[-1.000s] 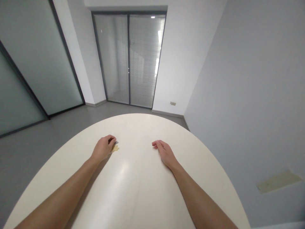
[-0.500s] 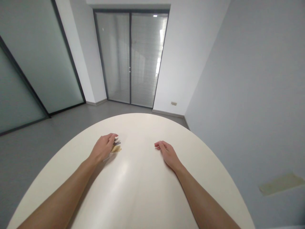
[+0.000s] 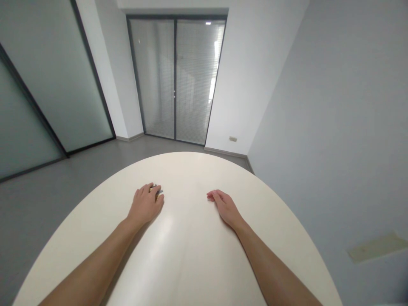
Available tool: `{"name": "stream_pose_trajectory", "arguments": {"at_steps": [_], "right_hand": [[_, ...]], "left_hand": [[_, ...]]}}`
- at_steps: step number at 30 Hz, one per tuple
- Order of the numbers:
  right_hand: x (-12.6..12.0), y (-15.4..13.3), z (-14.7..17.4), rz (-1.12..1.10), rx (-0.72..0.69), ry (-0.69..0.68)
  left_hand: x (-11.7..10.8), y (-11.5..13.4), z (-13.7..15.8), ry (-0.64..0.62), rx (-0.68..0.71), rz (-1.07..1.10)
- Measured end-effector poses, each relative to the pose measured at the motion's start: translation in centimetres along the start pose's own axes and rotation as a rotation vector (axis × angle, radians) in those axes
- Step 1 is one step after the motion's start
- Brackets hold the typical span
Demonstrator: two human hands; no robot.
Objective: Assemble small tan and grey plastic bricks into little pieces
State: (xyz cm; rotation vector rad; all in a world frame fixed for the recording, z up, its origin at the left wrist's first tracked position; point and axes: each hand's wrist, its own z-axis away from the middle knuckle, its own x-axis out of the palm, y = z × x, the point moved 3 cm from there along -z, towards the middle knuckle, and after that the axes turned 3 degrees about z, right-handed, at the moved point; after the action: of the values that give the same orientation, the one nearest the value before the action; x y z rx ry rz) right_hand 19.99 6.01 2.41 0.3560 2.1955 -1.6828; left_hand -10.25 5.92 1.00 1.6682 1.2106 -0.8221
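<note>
My left hand [image 3: 147,202] lies palm down on the left part of the white table, its fingers spread and slightly bent over a few small things [image 3: 157,193]. Dark, grey-blue and yellowish bits of them show between and beyond the fingers; most is covered, and I cannot tell their kind. On the other side, my right hand [image 3: 225,206] rests on its edge on the tabletop. Its fingers are loosely curled in with the thumb against them, and nothing shows in it. Bare tabletop lies between the two hands.
The white round-edged table [image 3: 188,170] reaches away from me. Beyond it are a grey floor [image 3: 95,174], a glass door with blinds [image 3: 191,85] and a frosted glass partition [image 3: 57,85]. A grey wall [image 3: 344,127] with a strip of tape [image 3: 378,247] runs along the right.
My left hand has turned from its side to palm down and shifted slightly right, spreading its fingers over the small things, which showed more before. My right hand stays where it was.
</note>
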Motion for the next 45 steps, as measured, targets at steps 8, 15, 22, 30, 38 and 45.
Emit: {"name": "stream_pose_trajectory", "arguments": {"at_steps": [8,15,22,30,38,45], "right_hand": [[0.0,0.1,0.1,0.012,0.012,-0.010],[-0.1,0.1,0.1,0.019,0.017,-0.012],[0.0,0.3,0.1,0.023,0.007,-0.016],[0.0,0.3,0.1,0.040,0.004,-0.018],[0.0,0.3,0.1,0.071,0.010,-0.019],[-0.1,0.2,0.1,0.111,0.006,-0.017]], "left_hand": [[0.2,-2.2,-0.8,-0.049,0.136,0.060],[0.4,-3.2,-1.2,-0.118,0.211,0.159],[0.1,-2.9,-0.9,-0.248,0.187,0.139],[-1.2,-1.6,-0.1,-0.225,0.339,0.109],[-2.3,0.1,-0.6,-0.154,0.273,0.209],[-1.2,-0.1,-2.1,-0.035,0.172,0.100]]}}
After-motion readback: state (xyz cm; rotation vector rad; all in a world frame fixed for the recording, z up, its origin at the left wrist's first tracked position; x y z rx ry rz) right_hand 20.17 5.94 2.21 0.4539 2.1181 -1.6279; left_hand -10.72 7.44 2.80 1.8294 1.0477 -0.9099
